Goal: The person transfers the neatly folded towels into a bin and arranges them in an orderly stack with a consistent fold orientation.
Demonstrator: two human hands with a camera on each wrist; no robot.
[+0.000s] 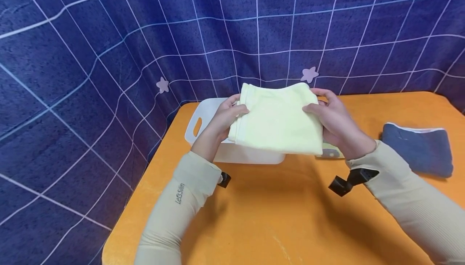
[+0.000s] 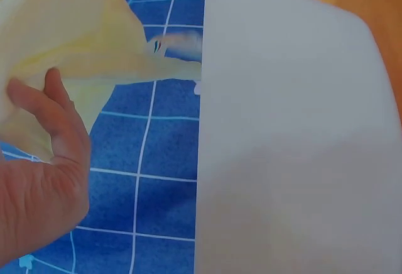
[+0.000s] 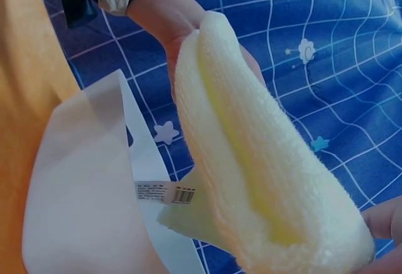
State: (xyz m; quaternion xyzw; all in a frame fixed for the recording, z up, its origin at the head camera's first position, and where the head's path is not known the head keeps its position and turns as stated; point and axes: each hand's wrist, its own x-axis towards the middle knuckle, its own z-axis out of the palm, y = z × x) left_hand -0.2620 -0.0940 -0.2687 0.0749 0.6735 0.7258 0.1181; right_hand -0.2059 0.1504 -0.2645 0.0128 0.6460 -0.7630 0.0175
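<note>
A folded pale yellow towel (image 1: pixel 277 119) is held up in the air between both hands, in front of and above a white plastic basket (image 1: pixel 250 154). My left hand (image 1: pixel 223 117) grips its left edge, thumb on the near face. At the other end my right hand (image 1: pixel 336 117) pinches the right edge the same way. From the right wrist view, the towel (image 3: pixel 251 154) shows thick folded layers, and a printed label (image 3: pixel 164 192) with a barcode sticks out beside it. The towel hides part of the basket's opening.
A folded dark grey-blue cloth (image 1: pixel 417 150) lies at the right of the orange table (image 1: pixel 283 208). Partly behind the right hand is a patterned cloth (image 1: pixel 329 152) in yellow-green and grey. A blue gridded curtain (image 1: pixel 232 34) hangs behind and to the left.
</note>
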